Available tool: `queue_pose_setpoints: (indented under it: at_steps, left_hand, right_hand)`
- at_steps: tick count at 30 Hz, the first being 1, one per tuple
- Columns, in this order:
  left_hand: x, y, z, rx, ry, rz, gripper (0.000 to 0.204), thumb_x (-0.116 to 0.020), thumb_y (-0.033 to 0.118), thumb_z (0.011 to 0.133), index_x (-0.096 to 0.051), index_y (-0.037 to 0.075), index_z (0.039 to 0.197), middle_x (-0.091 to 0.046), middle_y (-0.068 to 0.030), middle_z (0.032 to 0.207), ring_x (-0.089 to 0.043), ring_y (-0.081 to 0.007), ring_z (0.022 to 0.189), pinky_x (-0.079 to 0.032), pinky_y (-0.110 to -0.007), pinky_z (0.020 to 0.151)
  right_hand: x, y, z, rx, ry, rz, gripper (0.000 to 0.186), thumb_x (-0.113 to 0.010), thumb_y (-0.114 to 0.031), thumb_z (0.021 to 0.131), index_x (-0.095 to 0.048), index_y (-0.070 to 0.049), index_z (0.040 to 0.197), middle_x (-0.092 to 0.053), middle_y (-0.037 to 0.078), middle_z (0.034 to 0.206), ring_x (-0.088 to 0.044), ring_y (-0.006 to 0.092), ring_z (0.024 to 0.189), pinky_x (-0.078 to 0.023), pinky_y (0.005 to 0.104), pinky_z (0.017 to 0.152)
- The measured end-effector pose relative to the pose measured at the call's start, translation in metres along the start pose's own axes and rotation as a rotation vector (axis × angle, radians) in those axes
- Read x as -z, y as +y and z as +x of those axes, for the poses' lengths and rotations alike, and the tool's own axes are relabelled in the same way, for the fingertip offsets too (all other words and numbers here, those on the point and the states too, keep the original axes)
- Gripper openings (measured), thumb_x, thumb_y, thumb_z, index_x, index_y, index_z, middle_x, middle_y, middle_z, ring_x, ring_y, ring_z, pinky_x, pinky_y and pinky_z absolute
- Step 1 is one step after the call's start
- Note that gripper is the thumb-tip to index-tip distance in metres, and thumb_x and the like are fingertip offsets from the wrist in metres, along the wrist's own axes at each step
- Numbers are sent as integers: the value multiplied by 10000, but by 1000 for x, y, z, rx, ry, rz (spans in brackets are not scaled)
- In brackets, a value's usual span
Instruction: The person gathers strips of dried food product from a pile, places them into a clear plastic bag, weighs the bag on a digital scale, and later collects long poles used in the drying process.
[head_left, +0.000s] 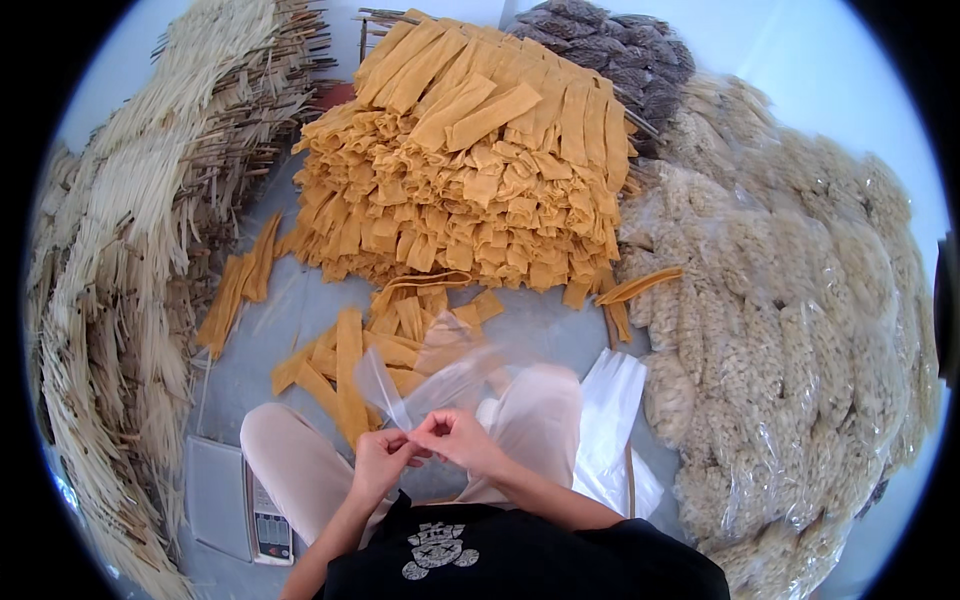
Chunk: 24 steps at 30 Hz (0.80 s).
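My left hand (378, 462) and my right hand (462, 440) meet in front of my lap, fingertips pinched together. Between them they hold the edge of a clear plastic bag (455, 378), which spreads out beyond the fingers and is blurred by motion. Just past the bag, loose flat orange-yellow dried strips (350, 375) lie on the grey floor. They look like dried bean curd strips, though the frame does not settle it. Behind them rises a tall stack of the same strips (470, 180).
On the left stands a high pile of pale thin dried strands (130, 260). A digital scale (222, 500) rests by my left knee. Flat white plastic bags (607, 400) lie by my right knee. Bagged beige crinkled bundles (780, 330) fill the right; dark bundles (600, 45) sit behind.
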<state>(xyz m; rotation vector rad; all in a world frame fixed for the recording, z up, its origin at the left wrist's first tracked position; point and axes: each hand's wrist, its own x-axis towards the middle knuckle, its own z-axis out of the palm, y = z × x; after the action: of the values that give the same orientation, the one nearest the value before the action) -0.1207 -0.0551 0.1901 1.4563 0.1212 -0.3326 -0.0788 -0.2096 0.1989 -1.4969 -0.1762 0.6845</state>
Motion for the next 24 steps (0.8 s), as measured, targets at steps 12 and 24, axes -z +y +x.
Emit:
queue_pose_setpoints:
  at_steps: [12,24]
  left_hand:
    - [0,2,-15,-152,240,49,128,-493,-22,834,-607,-72,859,-630,-77,745,-602,-112,663,-508,-233,594]
    - [15,-1,-11,-203,353,158,95,-545,7,788,-590,-65,746,-611,-53,666,-568,-83,587,-461,-204,539]
  right_hand:
    - [-25,-11,2,236,156,-181,145,-629,-98,779,-578,5,690,-555,5,618,-455,37,544,-375,199,478]
    - [-27,-8,11,285,-62,-125,100,-562,-88,826,-514,-23,768,-494,-16,680,-436,46,612,-376,203,532]
